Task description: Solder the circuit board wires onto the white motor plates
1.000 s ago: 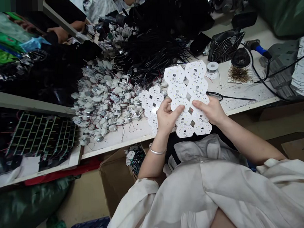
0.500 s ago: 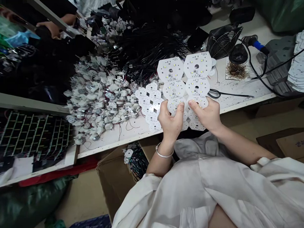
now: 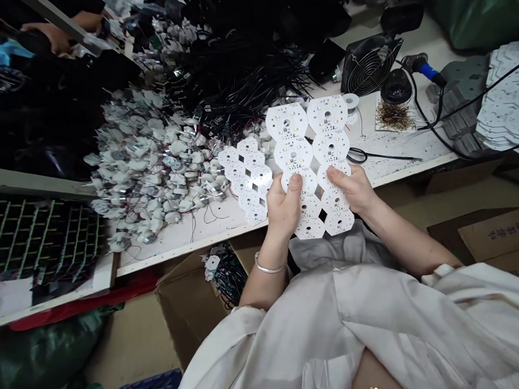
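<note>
In front of my body I hold a white LED circuit board panel made of two columns of hexagon-like pieces with diamond gaps between them. My left hand is closed on its left edge, thumb lying on the front face. At the right edge, my right hand grips it the same way, thumb on top and fingers behind. I cannot tell whether the two columns are still joined all along the middle. Another white LED board panel lies on the bench just left of my left hand.
A heap of small white wired parts covers the bench's left, with black cables behind. To the right are a fan, a blue-handled soldering iron, a solder spool and stacked boards. Another person's hand shows upper left.
The held panel has tilted, so its lower pieces show more below my hands. My hands keep their grip and have shifted slightly. The whole view has moved a little.
</note>
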`<state>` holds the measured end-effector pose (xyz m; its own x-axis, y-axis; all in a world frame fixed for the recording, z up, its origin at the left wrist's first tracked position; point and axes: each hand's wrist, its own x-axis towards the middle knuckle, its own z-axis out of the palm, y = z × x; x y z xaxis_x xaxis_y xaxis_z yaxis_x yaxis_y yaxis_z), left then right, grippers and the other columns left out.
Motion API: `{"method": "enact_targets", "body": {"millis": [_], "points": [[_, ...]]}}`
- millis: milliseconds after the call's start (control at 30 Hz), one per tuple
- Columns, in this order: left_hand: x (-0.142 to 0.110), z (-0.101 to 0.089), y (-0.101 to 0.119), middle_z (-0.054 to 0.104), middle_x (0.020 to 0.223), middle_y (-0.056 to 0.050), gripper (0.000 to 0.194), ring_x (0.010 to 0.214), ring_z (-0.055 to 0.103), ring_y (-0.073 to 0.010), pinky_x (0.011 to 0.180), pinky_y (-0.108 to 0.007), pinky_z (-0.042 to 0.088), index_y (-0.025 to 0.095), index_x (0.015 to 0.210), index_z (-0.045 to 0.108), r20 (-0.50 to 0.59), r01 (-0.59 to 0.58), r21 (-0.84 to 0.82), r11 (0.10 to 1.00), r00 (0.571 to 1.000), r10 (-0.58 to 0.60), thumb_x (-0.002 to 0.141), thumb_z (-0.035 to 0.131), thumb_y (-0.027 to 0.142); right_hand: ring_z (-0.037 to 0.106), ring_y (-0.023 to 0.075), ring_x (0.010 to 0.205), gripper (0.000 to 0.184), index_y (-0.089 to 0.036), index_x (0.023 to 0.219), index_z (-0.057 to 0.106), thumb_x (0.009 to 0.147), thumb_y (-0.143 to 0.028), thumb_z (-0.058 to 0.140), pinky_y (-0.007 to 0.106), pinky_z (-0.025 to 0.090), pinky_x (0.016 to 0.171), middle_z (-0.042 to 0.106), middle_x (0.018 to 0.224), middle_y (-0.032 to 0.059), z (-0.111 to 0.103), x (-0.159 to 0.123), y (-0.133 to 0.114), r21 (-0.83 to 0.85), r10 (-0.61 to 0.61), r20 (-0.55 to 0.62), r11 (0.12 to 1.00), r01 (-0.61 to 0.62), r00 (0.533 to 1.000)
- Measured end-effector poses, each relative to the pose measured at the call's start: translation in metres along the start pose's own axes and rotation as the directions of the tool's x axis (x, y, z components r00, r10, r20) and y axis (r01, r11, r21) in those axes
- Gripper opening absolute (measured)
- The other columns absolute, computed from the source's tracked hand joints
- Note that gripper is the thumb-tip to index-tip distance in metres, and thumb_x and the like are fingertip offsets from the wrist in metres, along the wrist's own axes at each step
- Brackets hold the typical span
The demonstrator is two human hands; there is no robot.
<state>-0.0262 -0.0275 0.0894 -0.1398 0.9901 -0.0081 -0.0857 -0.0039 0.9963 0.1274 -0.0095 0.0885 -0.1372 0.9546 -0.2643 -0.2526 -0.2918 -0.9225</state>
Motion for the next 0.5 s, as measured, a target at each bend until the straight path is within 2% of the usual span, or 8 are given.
{"method": "enact_targets", "body": {"millis": [67,100,167,233,333,400,467,500], "points": [[0.003,0.003,-0.009,0.075,0.104,-0.006,0.053,0.103,0.071,-0.0231,0.095,-0.039,0.057,0.022,0.106,0.064,0.035,0.087,-0.115,0.990,0.996,-0.084,0.085,0.070,0.071,0.063,0.0205,0.060,0.060,-0.024,0.075,0.067,0.060,-0.082,0.075,0.043,0.060,0.061,0.068,0.066,0.0031,-0.002,0.007,0.008,0.037,0.077,0.041,0.996,-0.079,0.996],[0.004,0.004,-0.013,0.075,0.106,-0.007,0.054,0.105,0.071,-0.0235,0.097,-0.039,0.057,0.022,0.108,0.064,0.032,0.094,-0.127,0.987,0.995,-0.091,0.085,0.070,0.071,0.064,0.0207,0.061,0.060,-0.024,0.075,0.067,0.059,-0.081,0.076,0.043,0.060,0.062,0.068,0.065,0.0028,-0.003,0.012,0.011,0.051,0.092,0.046,0.994,-0.094,0.995],[0.009,0.005,-0.019,0.075,0.110,-0.008,0.054,0.108,0.070,-0.0234,0.100,-0.039,0.055,0.020,0.108,0.065,-0.019,0.041,-0.035,0.999,0.999,-0.041,0.086,0.069,0.069,0.067,0.0218,0.067,0.059,-0.024,0.079,0.068,0.058,-0.078,0.080,0.045,0.062,0.069,0.070,0.069,0.0024,-0.005,0.020,0.015,0.051,0.067,0.026,0.996,-0.068,0.997],[0.015,0.005,-0.020,0.074,0.109,-0.009,0.055,0.107,0.070,-0.0236,0.101,-0.039,0.054,0.019,0.103,0.066,-0.091,-0.056,0.153,0.987,0.993,0.070,0.087,0.066,0.072,0.071,0.0234,0.078,0.056,-0.024,0.082,0.070,0.058,-0.074,0.082,0.046,0.063,0.081,0.074,0.079,0.0030,-0.005,0.025,0.013,-0.015,-0.040,-0.041,0.999,0.040,0.998],[0.024,0.006,-0.017,0.073,0.096,-0.009,0.064,0.103,0.069,-0.0261,0.101,-0.042,0.054,0.019,0.093,0.063,-0.165,-0.130,0.347,0.929,0.966,0.197,0.081,0.064,0.082,0.072,0.0253,0.093,0.054,-0.024,0.084,0.071,0.063,-0.073,0.079,0.047,0.060,0.094,0.077,0.091,0.0047,-0.005,0.029,0.007,-0.176,-0.227,-0.158,0.964,0.199,0.961],[0.027,0.010,-0.015,0.073,0.096,-0.009,0.066,0.107,0.069,-0.0275,0.102,-0.043,0.055,0.019,0.095,0.064,-0.122,-0.106,0.270,0.957,0.982,0.143,0.079,0.064,0.083,0.072,0.0249,0.091,0.055,-0.024,0.085,0.071,0.063,-0.074,0.078,0.046,0.061,0.090,0.077,0.089,0.0045,-0.008,0.029,0.005,-0.165,-0.213,-0.161,0.968,0.186,0.964],[0.028,0.016,-0.014,0.074,0.101,-0.010,0.064,0.111,0.070,-0.0284,0.100,-0.042,0.057,0.019,0.103,0.065,0.001,0.014,0.055,0.998,1.000,-0.014,0.081,0.067,0.079,0.071,0.0226,0.079,0.057,-0.024,0.086,0.069,0.062,-0.074,0.079,0.043,0.063,0.079,0.075,0.080,0.0031,-0.011,0.030,0.005,-0.046,-0.089,-0.092,0.995,0.085,0.992],[0.028,0.020,-0.015,0.074,0.100,-0.010,0.064,0.110,0.071,-0.0286,0.098,-0.042,0.059,0.019,0.106,0.065,0.062,0.095,-0.050,0.994,0.994,-0.091,0.081,0.068,0.078,0.069,0.0208,0.072,0.057,-0.024,0.086,0.068,0.061,-0.074,0.080,0.041,0.063,0.072,0.072,0.075,0.0019,-0.012,0.031,0.007,0.022,-0.026,-0.051,0.999,0.027,0.998]]}}
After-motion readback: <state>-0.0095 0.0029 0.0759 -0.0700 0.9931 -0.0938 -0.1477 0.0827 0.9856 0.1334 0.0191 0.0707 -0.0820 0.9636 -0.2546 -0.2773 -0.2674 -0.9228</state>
